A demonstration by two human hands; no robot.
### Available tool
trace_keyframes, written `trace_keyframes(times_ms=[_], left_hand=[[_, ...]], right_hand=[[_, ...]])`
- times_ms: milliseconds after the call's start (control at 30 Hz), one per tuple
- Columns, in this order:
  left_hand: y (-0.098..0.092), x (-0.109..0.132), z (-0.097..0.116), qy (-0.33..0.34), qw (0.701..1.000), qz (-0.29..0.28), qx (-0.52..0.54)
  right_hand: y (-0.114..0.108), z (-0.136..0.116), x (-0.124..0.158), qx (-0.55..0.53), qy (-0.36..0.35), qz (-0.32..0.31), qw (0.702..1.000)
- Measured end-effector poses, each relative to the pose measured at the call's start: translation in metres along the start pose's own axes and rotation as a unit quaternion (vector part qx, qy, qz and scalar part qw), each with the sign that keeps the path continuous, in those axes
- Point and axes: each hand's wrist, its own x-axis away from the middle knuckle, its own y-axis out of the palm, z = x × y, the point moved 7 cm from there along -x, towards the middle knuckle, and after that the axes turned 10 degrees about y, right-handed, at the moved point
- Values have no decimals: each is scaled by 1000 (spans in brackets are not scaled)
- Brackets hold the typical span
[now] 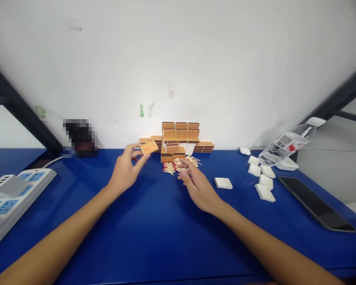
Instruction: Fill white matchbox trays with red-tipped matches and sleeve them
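Note:
My left hand (127, 168) pinches a yellow matchbox (149, 148) with red lettering between thumb and fingertips, raised above the blue table. Over the near edge of a loose heap of red-tipped matches (169, 168) is my right hand (200, 188), thumb and fingers apart and loosely bent. Nothing shows between them, and whether the fingertips touch the matches I cannot tell. Just behind the heap rises a stepped stack of matchboxes (181, 134), with lower stacks at both sides. White paper-like pieces (190, 148) stand among the boxes, partly hidden.
One white inner tray (223, 183) lies right of my right hand. Several more white trays (266, 182) are scattered beside a tilted plastic bottle (289, 142) and a phone (316, 204). On the left sits a power strip (20, 190). A white wall (178, 59) closes off the back.

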Motion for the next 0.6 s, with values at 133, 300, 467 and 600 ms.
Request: trace_keyframes(times_ms=[133, 300, 467, 600], left_hand=[[-21, -32, -35, -9, 999, 15, -41], [-10, -57, -61, 13, 996, -9, -84], [3, -64, -69, 8, 993, 8, -115], [8, -64, -68, -13, 992, 33, -118]], right_hand=[[-12, -5, -5, 113, -51, 44, 991], [-19, -8, -8, 181, -92, 82, 976], [-27, -10, -9, 200, -104, 100, 969], [-38, -13, -10, 218, -106, 122, 963]])
